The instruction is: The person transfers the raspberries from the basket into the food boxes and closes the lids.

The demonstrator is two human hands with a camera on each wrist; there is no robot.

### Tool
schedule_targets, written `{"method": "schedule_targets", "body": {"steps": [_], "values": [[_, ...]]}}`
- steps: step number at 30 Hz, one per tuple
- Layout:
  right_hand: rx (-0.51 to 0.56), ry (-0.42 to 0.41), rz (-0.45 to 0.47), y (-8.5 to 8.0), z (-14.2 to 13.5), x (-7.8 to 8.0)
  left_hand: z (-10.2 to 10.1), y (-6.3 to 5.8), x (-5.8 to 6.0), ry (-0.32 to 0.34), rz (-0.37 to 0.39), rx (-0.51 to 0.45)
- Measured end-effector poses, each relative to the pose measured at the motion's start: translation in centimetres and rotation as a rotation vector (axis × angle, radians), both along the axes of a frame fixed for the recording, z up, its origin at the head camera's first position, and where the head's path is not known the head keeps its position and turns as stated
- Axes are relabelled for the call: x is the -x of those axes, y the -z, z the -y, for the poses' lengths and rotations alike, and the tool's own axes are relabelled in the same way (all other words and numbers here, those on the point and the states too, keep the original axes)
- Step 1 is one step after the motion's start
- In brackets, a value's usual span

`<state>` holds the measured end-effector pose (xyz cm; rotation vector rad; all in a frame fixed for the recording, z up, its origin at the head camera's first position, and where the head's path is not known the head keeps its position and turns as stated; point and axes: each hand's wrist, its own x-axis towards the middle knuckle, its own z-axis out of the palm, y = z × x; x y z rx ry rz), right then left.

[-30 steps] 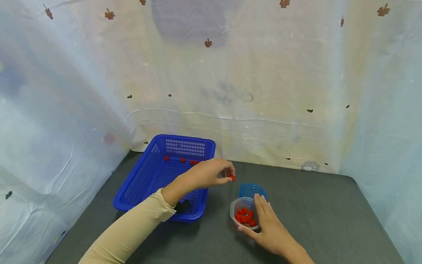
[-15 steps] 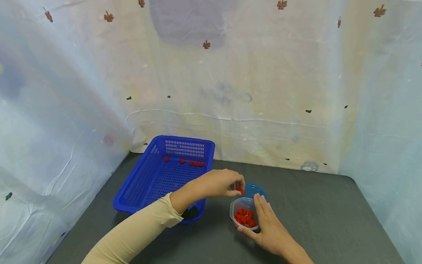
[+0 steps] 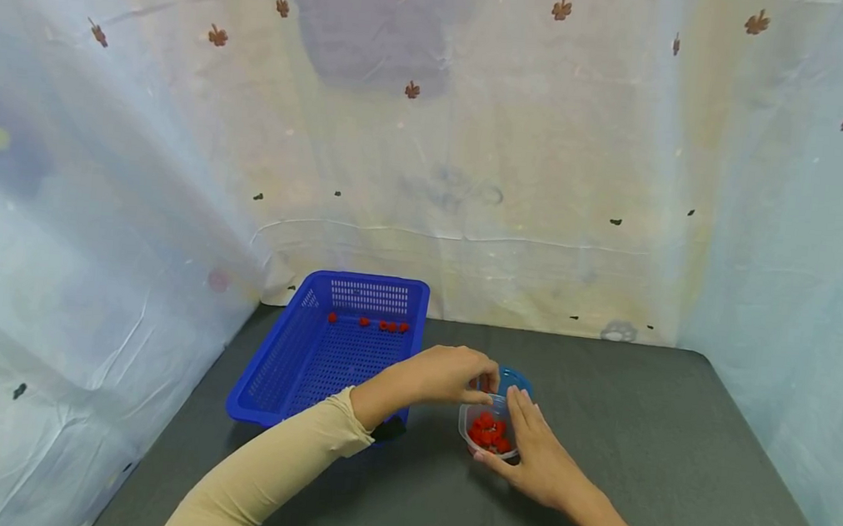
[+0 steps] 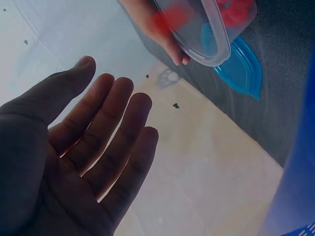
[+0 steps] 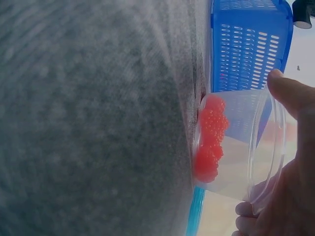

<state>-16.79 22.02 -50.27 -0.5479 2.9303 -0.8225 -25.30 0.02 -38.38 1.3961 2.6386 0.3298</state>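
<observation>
My left hand (image 3: 449, 376) is over the back rim of a clear plastic tub (image 3: 464, 424). The left wrist view shows its fingers apart and loosely bent, nothing between them. A blurred red piece (image 4: 172, 18) appears by the tub's rim there, away from the fingers. Inside the tub lie several small red bumpy balls resembling raspberries (image 5: 211, 140). My right hand (image 3: 543, 457) holds the tub by its rim, thumb at the near side and fingers at the far side. Behind the tub a blue lid (image 3: 516, 380) lies on the table, partly covered by my left hand.
A blue perforated basket (image 3: 262, 366) stands left of the tub, with several red balls (image 3: 364, 321) along its far end. The grey tabletop (image 3: 647, 433) ends at a patterned sheet (image 3: 510, 279) hanging behind it and at the sides.
My left hand has moved right and toward me from beside the basket to the tub. The red ball earlier seen in its fingertips is out of them. My right hand and the tub stayed put.
</observation>
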Motion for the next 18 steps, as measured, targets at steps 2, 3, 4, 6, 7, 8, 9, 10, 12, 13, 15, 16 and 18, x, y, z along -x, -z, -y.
{"method": "schedule_targets", "body": {"steps": [2, 3, 4, 6, 7, 8, 9, 10, 12, 13, 15, 16, 18], "values": [[0.004, -0.003, -0.005, 0.0, -0.1, 0.0, 0.1, 0.0, 0.1, -0.010, 0.009, -0.005], [0.003, -0.001, 0.000, -0.1, -0.1, 0.0, 0.1, -0.1, 0.2, -0.015, 0.013, -0.009], [0.006, -0.001, -0.001, 0.0, -0.1, 0.0, 0.3, -0.1, 0.3, -0.022, 0.018, -0.014], [0.006, 0.001, -0.001, -0.1, 0.0, 0.0, 0.7, -0.2, 0.5, -0.035, 0.027, -0.027], [0.007, 0.003, -0.003, -0.1, 0.0, -0.1, 1.0, -0.3, 0.7, -0.041, 0.032, -0.037], [0.005, 0.008, -0.002, -0.1, 0.0, 0.0, 1.2, -0.4, 0.9, -0.047, 0.036, -0.047], [0.002, 0.009, -0.004, -0.1, 0.0, 0.0, 1.5, -0.5, 1.1, -0.052, 0.040, -0.059], [0.001, 0.012, -0.005, -0.1, 0.1, 0.0, 1.8, -0.6, 1.4, -0.059, 0.045, -0.073], [0.000, 0.017, -0.008, -0.1, 0.1, 0.1, 2.4, -0.7, 2.0, -0.075, 0.056, -0.103], [-0.003, 0.019, -0.008, -0.1, 0.1, 0.1, 2.8, -0.9, 2.3, -0.083, 0.063, -0.121], [-0.004, 0.021, -0.008, -0.1, 0.1, 0.1, 3.4, -1.1, 2.8, -0.101, 0.074, -0.154], [-0.004, 0.024, -0.007, -0.1, 0.1, 0.1, 3.8, -1.3, 3.1, -0.113, 0.078, -0.170], [-0.006, 0.027, -0.002, -0.1, 0.1, 0.0, 4.5, -1.5, 3.6, -0.137, 0.084, -0.199]]}}
